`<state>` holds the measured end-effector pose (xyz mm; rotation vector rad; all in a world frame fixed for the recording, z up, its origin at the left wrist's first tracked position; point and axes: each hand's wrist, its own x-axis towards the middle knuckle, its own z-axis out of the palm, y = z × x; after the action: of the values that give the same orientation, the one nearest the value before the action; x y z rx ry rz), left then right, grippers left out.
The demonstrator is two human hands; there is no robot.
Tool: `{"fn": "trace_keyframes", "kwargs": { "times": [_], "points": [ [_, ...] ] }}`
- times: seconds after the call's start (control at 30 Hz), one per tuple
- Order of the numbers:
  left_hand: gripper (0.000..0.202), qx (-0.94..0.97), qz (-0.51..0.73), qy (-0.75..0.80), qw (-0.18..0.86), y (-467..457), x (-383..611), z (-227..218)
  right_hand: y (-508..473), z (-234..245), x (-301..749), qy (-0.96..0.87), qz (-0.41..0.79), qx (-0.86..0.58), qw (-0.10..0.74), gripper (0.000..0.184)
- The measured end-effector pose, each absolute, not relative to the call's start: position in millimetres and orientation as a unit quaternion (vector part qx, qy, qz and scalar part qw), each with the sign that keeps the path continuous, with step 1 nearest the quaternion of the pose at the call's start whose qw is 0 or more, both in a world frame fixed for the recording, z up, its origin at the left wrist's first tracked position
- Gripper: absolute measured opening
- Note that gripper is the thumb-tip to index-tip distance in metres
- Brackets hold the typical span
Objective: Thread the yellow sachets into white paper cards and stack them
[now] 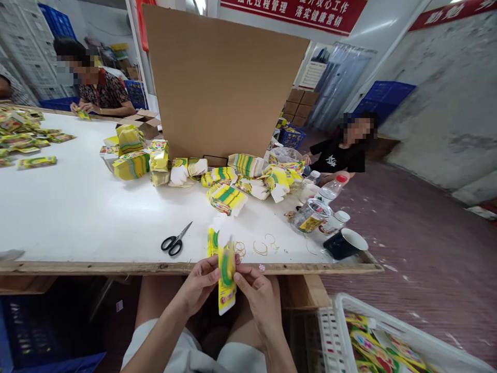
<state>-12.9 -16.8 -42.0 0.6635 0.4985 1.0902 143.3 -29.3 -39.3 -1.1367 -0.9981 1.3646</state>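
A yellow-green carton [225, 285] is held between the left hand [201, 283] and right hand [257, 292]. Its side edges are pinched — one by each hand's fingers.

Soft glare brightens the tabletop [174, 204]; the floor [419, 233] blurs.

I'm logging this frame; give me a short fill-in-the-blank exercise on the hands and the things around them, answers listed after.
1. The left hand and right hand hold one piece of packaging, mainly ____ with a green band.
2. The scissors on the table have ____ handles.
3. Of the bottles on the right, one has a ____ cap, not a white one.
4. The crate at the lower right is ____.

Missing words: yellow; black; red; white.
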Motion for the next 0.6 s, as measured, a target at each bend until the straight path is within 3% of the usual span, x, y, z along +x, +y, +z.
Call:
{"fn": "trace_keyframes", "kwargs": {
  "times": [0.23,0.4,0.53,0.6],
  "points": [
    [0.034,0.311,0.543,0.329,0.707,-18.4,-2.5,-46.1,-36.3,-40.5,136.6,-0.431,0.516,-0.526,0.521,0.032],
    [0.061,0.402,0.565,0.402,0.597,-24.5,-3.9,-40.5,-41.0,-38.8,139.1,-0.47,0.452,-0.551,0.521,0.028],
    [0.055,0.461,0.517,0.368,0.62,-27.7,-12.4,-29.5,-39.3,-25.7,149.5,-0.485,0.504,-0.471,0.538,0.057],
    [0.049,0.459,0.493,0.326,0.664,-28.1,-16.9,-26.9,-37.7,-19.2,157.0,-0.497,0.533,-0.447,0.519,0.053]
  ]
}}
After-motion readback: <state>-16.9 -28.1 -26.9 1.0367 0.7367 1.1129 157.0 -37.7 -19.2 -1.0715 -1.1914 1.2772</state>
